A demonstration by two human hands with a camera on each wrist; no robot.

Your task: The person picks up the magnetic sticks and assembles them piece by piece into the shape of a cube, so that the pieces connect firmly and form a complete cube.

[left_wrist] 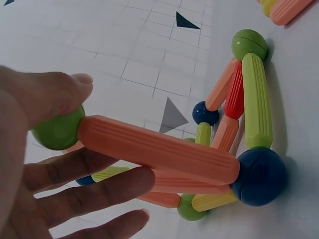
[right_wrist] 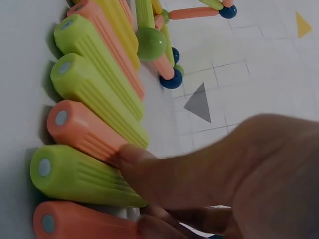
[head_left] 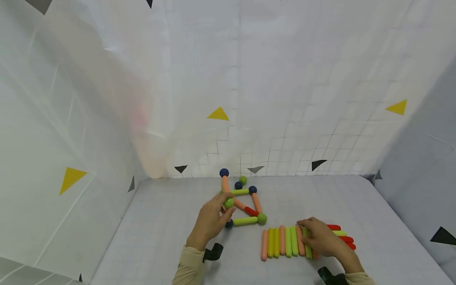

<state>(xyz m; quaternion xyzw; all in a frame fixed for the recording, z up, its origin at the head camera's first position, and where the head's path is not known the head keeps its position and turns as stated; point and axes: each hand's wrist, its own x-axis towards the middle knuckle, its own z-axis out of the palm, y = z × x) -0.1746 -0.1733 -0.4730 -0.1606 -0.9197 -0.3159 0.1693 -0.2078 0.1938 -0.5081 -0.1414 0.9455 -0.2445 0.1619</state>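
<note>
My left hand (head_left: pixel 209 221) holds a green ball (left_wrist: pixel 59 130) at the raised end of an orange magnetic rod (left_wrist: pixel 159 149), thumb on top. The rod's lower end joins a dark blue ball (left_wrist: pixel 261 177) of a frame built from rods and balls. Over at the row of loose rods, my right hand (head_left: pixel 322 237) pinches the far part of a light green rod (right_wrist: pixel 84 177) between thumb and fingers. An orange rod (right_wrist: pixel 82 122) lies right against the thumb, and another orange rod (right_wrist: pixel 79 221) lies below it in the right wrist view.
Behind the frame sit a loose blue ball (head_left: pixel 238 185) and a green ball (head_left: pixel 243 180). Yellow rods (head_left: pixel 274 242) lie in the row's left part. Red rods (head_left: pixel 345 239) lie right of my right hand. White walls (head_left: pixel 285 79) enclose the back and sides.
</note>
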